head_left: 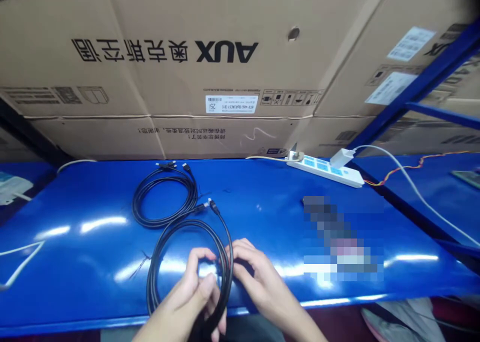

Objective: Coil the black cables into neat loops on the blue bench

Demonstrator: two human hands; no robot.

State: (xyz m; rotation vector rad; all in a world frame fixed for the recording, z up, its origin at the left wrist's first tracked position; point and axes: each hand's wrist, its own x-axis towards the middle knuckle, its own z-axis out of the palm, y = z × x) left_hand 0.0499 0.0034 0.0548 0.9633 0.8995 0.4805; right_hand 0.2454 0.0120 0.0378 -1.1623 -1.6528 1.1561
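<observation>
Two coiled black cables lie on the blue tabletop [262, 217]. My left hand [191, 292] grips the near coil [152, 282] at its lower right, fingers curled around the strands. My right hand [258, 282] sits just to the right, its fingertips closed on the same bundle. Small connector ends [210, 205] of the near cable point up and away from my hands. The far coil [137, 204] rests beyond it, close to but not held by either hand, with its own connectors [168, 165] at the top.
A white power strip [322, 169] with a white plug adapter [341, 158] lies at the table's back edge. Large cardboard boxes [187, 82] stand behind. A blue shelf frame [423, 77] runs at right. A pixelated patch [341, 237] covers part of the table.
</observation>
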